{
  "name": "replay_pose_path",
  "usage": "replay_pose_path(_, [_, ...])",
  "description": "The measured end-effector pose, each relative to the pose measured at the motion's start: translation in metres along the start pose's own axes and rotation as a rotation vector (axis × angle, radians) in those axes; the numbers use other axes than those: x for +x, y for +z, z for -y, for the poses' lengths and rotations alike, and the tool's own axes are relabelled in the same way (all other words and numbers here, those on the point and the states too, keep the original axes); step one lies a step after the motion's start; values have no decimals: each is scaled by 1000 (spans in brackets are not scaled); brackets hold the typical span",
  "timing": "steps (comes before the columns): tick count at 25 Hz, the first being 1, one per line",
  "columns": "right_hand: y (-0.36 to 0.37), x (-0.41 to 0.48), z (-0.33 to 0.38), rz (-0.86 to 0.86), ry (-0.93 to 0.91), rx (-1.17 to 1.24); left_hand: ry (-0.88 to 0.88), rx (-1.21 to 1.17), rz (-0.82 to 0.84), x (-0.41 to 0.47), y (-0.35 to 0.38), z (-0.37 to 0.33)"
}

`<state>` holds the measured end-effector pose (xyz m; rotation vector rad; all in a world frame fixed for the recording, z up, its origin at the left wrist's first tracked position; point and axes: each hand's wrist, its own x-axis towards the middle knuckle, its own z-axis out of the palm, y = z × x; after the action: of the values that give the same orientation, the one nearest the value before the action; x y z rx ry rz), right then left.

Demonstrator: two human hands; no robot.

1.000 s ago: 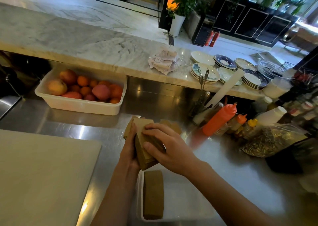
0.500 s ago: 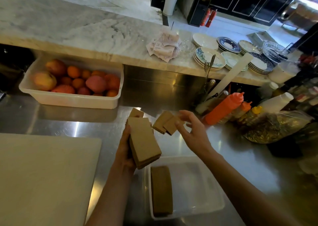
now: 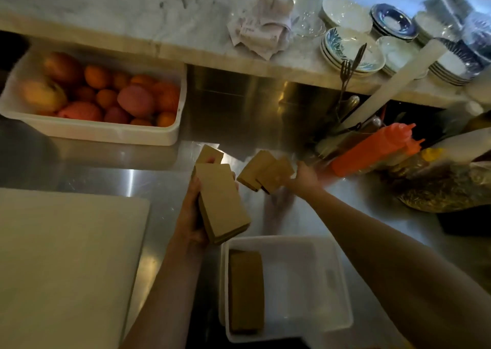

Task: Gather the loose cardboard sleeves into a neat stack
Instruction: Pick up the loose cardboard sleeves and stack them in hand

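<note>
My left hand (image 3: 191, 215) grips a thick stack of brown cardboard sleeves (image 3: 221, 202), held tilted above the steel counter. One more sleeve (image 3: 208, 155) lies on the counter just behind that stack. To the right, two loose sleeves (image 3: 264, 170) rest overlapping on the counter, and my right hand (image 3: 305, 178), blurred, touches their right edge; whether its fingers have closed on them I cannot tell. A white tray (image 3: 332, 274) near the front holds another packed row of sleeves (image 3: 245, 291) along its left side.
A white tub of fruit (image 3: 95, 133) sits at the back left. A pale cutting board (image 3: 66, 263) fills the front left. Orange squeeze bottles (image 3: 372, 149), a utensil holder (image 3: 345, 109) and a bag (image 3: 446, 189) crowd the right. Stacked plates (image 3: 350, 48) stand on the marble ledge.
My right hand left the stack and reached right to the two loose sleeves. The left hand kept the stack, now held alone. The view tilted further down.
</note>
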<state>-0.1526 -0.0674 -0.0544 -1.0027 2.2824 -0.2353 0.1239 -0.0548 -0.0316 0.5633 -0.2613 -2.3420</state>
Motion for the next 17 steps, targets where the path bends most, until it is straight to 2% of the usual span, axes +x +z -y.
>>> replay_pose_path(4, [27,34,-14,52,-50,-116,-76,2,-64,10,-6,0])
replay_pose_path(7, [29,34,1,59,2,-68,-68,29,-59,18,-11,-1])
replay_pose_path(11, [28,33,-3,-47,3,-91,-88,25,-62,25,-15,-1])
replay_pose_path(13, [26,27,-6,-62,-49,57,-101,11,-58,27,-19,0])
replay_pose_path(15, [18,19,-2,71,-53,290,-119,-13,-48,28,-23,3])
replay_pose_path(17, [8,15,8,224,-67,405,-117,-13,-71,28,-25,4])
